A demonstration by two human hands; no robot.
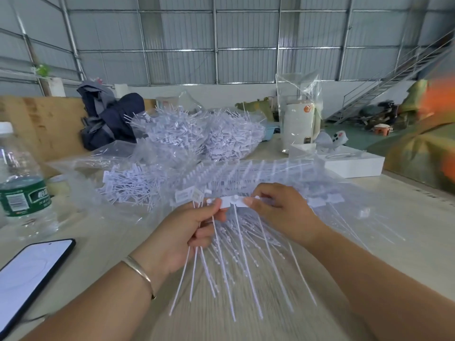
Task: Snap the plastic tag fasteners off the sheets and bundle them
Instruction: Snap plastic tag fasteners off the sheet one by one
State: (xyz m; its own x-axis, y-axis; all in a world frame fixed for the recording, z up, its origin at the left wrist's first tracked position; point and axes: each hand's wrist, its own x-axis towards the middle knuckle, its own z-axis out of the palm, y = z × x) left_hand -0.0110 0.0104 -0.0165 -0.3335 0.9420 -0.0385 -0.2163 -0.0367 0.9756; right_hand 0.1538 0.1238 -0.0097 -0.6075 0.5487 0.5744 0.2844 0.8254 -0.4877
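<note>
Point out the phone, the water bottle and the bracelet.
phone (29,271), head view, middle of the lit screen.
water bottle (23,195), head view, on the green label.
bracelet (139,271), head view, on the band across the left wrist.

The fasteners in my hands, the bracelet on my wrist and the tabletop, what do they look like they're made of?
Fasteners: white plastic, thin bendy strands with flat tag heads, slightly translucent.
Bracelet: looks like metal, a thin band with a pale silvery-gold shine.
Tabletop: probably wood or laminate, pale and matt with straight grain lines; blur leaves it open.
</note>
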